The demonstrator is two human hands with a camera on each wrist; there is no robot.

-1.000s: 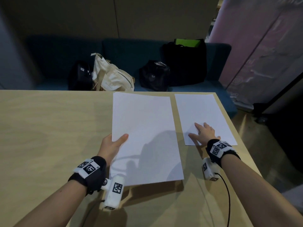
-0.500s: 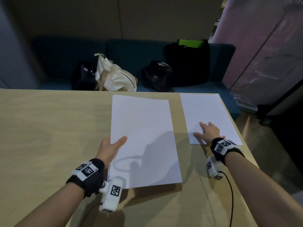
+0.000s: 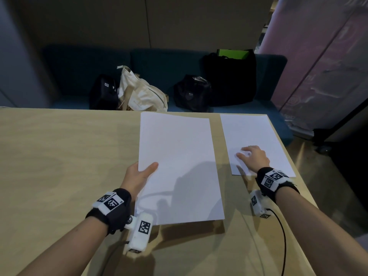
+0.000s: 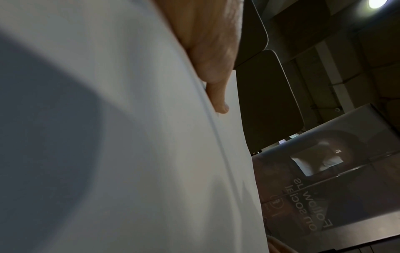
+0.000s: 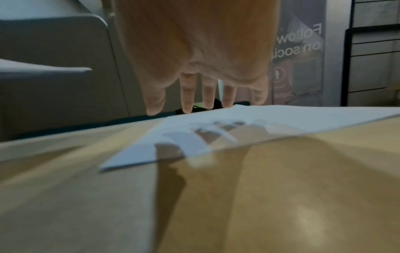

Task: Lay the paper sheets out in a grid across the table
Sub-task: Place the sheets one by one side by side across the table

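My left hand [image 3: 143,172] grips a stack of white paper sheets [image 3: 179,166] at its left edge, thumb on top, and holds it over the middle of the wooden table [image 3: 59,156]. In the left wrist view one finger [image 4: 218,95] lies against the stack [image 4: 129,137]. A single white sheet [image 3: 251,132] lies flat at the table's far right corner. My right hand [image 3: 249,154] is over its near part with fingers spread and fairly straight. In the right wrist view the fingertips [image 5: 188,102] hang just above that sheet [image 5: 270,119] and cast shadows on it.
Behind the table stands a dark blue sofa [image 3: 169,62] with a cream tote bag [image 3: 139,94] and black bags [image 3: 231,76]. The table's right edge [image 3: 298,186] runs close beside the single sheet. The wooden top extends far to the left of the stack.
The view has shifted slightly. My right hand has risen a little from the single sheet and looks blurred. My left hand keeps the stack in about the same place.
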